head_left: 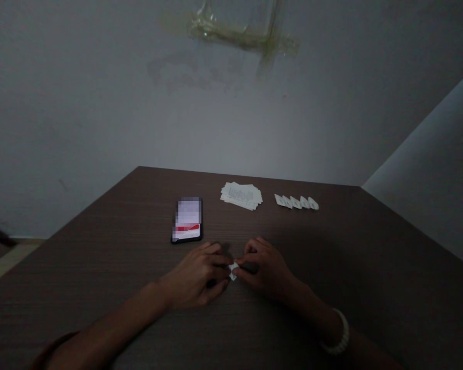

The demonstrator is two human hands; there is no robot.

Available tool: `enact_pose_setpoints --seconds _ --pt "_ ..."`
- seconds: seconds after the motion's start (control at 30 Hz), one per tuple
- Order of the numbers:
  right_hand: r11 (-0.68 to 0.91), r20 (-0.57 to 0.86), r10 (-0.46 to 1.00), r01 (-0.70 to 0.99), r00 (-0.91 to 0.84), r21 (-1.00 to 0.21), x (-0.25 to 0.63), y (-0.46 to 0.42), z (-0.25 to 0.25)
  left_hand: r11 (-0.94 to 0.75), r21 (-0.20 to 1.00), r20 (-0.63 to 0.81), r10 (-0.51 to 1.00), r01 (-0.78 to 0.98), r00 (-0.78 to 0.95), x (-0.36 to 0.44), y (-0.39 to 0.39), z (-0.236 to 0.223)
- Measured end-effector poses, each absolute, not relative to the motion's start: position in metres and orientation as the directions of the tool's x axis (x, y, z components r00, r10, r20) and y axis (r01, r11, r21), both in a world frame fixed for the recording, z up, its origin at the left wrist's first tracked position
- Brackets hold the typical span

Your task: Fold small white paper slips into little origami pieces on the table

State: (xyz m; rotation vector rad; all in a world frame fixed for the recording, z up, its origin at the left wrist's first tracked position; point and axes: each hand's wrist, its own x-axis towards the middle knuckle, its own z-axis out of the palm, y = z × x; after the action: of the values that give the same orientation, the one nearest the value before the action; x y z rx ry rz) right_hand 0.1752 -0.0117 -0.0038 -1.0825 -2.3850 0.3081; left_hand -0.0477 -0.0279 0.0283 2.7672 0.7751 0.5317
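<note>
A small white piece of folded paper (pixel 233 271) lies on the table between my two hands, mostly covered by fingers. My left hand (pixel 200 273) comes in from the left, fingers bent and closed on the paper's left edge. From the other side, my right hand (pixel 265 268) pinches its right edge between thumb and fingers. Beyond my hands is a loose stack of white paper slips (pixel 241 196) with print on them. To the right of that stack stands a row of several small folded papers (pixel 296 202), overlapping one another.
A phone (pixel 187 220) with a lit, partly blurred screen lies left of the stack. The dark wooden table (pixel 111 231) meets a grey wall (pixel 231 123) at the back, with yellowed tape (pixel 239 38) on it. A slanting wall borders the right side.
</note>
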Motion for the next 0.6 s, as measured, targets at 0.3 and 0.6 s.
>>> enact_pose_setpoints --seconds 0.3,0.6 --pt "0.653 0.337 0.757 0.65 -0.56 -0.388 0.1733 -0.0155 0.0019 -0.789 0.421 0.309 0.588 0.447 0.748 -0.0505 -0.0253 0.0245" --pt "0.692 0.348 0.721 0.597 -0.598 -0.407 0.1728 -0.018 0.0006 -0.795 0.387 0.308 0.589 0.467 0.747 -0.0514 -0.026 0.0254"
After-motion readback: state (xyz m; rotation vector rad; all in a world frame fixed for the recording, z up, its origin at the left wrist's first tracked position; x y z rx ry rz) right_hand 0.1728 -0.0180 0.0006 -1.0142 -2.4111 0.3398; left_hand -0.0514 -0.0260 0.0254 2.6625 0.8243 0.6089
